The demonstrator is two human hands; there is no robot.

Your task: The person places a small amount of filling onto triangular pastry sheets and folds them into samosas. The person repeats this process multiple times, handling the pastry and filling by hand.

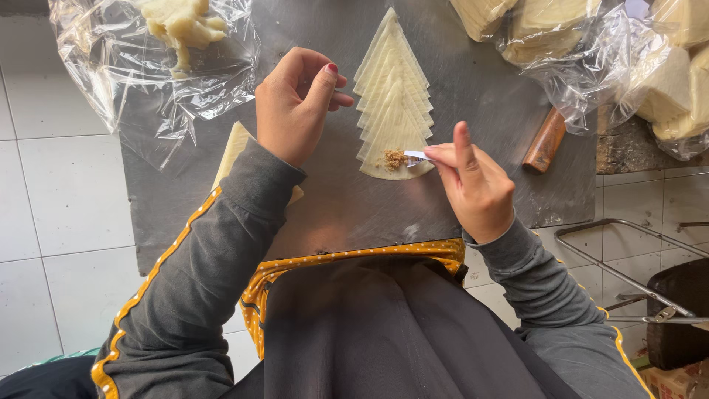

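1. On the grey metal counter [473, 96], a row of pale triangular dough wrappers [394, 111] lies overlapped like tiles, points away from the person. The nearest wrapper carries a small heap of brown filling [394, 159] near its rounded edge.

2. Risk, as I judge it: the filling sits close to the edge of the wrapper, so a small push could spill it onto the counter. The wrappers are thin and overlapped, so a drag with the tool could also shift the row or tear a sheet.

3. The right hand [476, 185] is closed around a small flat white tool [416, 155], pinched between thumb and fingers, with its tip touching the filling.

4. The left hand [295, 103] is loosely curled, with fingers half bent and holding nothing. Its fingertips are just beside the left side of the row; I cannot tell if they touch it.

5. Another pale wrapper [236, 144] lies partly under the left forearm.

6. Farther out, a clear plastic bag [148, 81] with a lump of dough [181, 26] lies at the far left. Bagged stacks of wrappers [665, 74] lie at the far right, with a wooden handle [545, 140] near them.
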